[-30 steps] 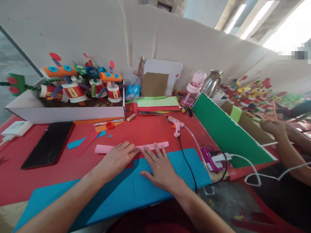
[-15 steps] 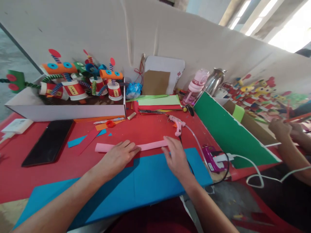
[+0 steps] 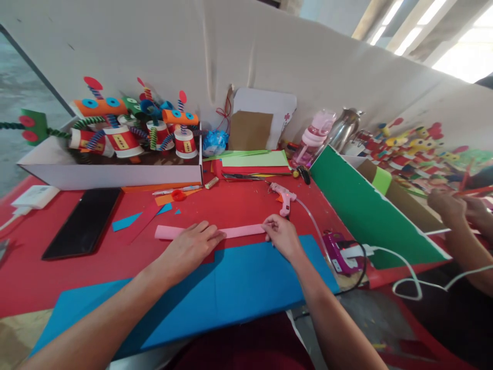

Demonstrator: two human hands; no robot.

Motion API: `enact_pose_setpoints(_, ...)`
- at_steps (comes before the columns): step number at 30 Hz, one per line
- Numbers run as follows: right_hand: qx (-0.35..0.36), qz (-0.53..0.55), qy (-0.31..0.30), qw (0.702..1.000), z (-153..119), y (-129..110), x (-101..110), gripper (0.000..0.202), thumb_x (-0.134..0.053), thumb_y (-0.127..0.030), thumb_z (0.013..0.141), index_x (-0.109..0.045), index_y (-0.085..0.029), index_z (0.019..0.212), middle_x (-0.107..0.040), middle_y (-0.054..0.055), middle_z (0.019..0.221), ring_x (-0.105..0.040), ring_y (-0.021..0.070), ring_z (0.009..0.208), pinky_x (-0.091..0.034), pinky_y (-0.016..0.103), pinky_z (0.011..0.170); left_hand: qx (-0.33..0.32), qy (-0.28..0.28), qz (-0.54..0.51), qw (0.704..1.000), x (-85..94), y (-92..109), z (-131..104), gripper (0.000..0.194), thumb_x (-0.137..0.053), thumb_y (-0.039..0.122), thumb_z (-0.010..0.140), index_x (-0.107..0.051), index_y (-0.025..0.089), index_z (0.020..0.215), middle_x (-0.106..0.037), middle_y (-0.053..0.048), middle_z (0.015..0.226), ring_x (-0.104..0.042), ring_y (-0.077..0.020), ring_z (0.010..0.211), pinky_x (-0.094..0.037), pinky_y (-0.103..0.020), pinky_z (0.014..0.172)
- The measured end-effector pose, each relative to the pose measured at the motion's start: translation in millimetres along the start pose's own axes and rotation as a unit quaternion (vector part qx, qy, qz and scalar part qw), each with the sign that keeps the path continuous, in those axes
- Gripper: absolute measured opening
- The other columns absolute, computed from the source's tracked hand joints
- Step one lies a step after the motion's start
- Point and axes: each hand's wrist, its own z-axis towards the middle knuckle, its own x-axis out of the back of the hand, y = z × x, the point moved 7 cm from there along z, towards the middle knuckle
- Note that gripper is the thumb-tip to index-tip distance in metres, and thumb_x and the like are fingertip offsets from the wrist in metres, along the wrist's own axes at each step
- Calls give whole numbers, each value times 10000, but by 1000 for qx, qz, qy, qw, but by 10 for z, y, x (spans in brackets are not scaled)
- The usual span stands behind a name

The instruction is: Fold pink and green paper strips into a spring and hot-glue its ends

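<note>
A pink paper strip [image 3: 245,232] lies across the red tabletop, just above the edge of a blue sheet [image 3: 239,288]. My left hand [image 3: 196,244] rests over the strip's left half, fingers stretched and pressing it down, hiding part of it. At the strip's right end, my right hand [image 3: 283,236] has thumb and fingertips pinched on the paper. Beyond my right hand is a pink hot glue gun [image 3: 284,199] with its cable. Paper scraps, including a blue one [image 3: 129,222], lie left of the strip.
A white box [image 3: 115,176] holds paper-cup figures at the back left, with a black phone [image 3: 82,223] before it. On the right stand a green box panel [image 3: 370,210] and a purple power strip [image 3: 342,254]. Another person's hands [image 3: 449,205] are at the far right.
The fingers of my right hand have closed into a pinch on the strip's right end. My left hand stays on the strip. The whole view has shifted slightly.
</note>
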Motion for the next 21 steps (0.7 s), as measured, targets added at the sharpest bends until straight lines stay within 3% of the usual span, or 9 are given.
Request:
enact_pose_setpoints(4, 34, -90, 15, 995, 29, -66, 24, 73, -534, -255, 812, -541, -211, 755, -562, -47, 518, -608, 145, 544, -437, 238, 573, -2, -7, 9, 1000, -11, 3, 1, 378, -348, 87, 888, -537, 153, 1208, -592, -94, 979, -508, -218, 890, -450, -352, 768)
enact_pose_setpoints(9, 63, -207, 15, 976, 40, -188, -3, 48, -535, -175, 833, -542, -195, 790, -675, 46, 800, -653, 182, 837, -442, 262, 712, -6, -8, 19, 1000, -29, 23, 1, 404, -367, 79, 888, -503, 170, 1258, -606, -87, 1002, -511, -215, 906, -441, -350, 777)
enact_pose_setpoints(14, 57, -277, 4, 959, 0, -243, -60, 39, -506, -163, 867, -539, -183, 858, -671, 71, 857, -645, 192, 844, -421, 264, 690, -3, -19, 29, 999, -47, 65, 29, 493, -417, 96, 886, -406, 219, 1363, -616, -75, 999, -519, -213, 898, -423, -347, 761)
enact_pose_setpoints(21, 50, -326, 16, 944, -61, -263, -99, 68, -459, -169, 899, -521, -179, 874, -650, 81, 863, -623, 189, 799, -378, 265, 638, 7, -17, 26, 999, -30, 100, 51, 445, -457, 138, 891, -443, 228, 1327, -602, -72, 1002, -512, -216, 906, -394, -342, 755)
